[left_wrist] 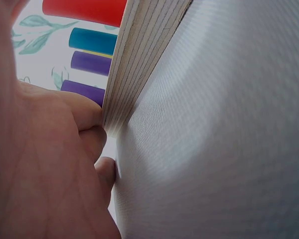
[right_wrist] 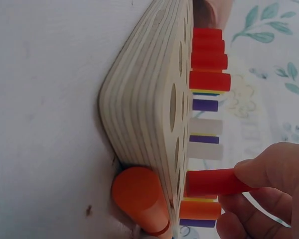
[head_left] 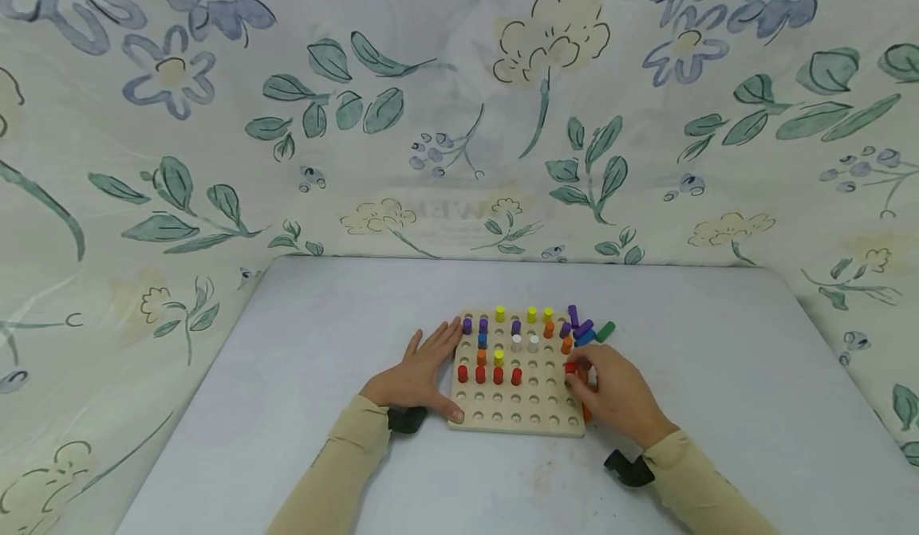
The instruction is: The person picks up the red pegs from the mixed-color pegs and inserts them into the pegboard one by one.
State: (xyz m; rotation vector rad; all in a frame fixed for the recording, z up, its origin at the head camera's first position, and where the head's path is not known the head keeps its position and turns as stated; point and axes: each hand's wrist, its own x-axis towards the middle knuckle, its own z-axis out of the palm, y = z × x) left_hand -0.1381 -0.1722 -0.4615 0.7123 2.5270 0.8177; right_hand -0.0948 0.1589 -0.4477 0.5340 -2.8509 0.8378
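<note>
Right hand [head_left: 619, 391] pinched red peg [right_wrist: 212, 182] (likely light, stiff, slick; best held by its top) at right edge of board [head_left: 488, 407]; left hand [head_left: 415, 375], fingers extended, touched the left edge.

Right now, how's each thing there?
Pegboard, flat, partly filled
Left hand, spread against the pegboard
Right hand, pinching a red peg
Four other red pegs, standing in holes
White pegs, standing
Yellow pegs, standing
Purple pegs, some standing, some lying
Blue pegs, standing and lying
Orange pegs, standing and lying
Green peg, lying loose
</note>
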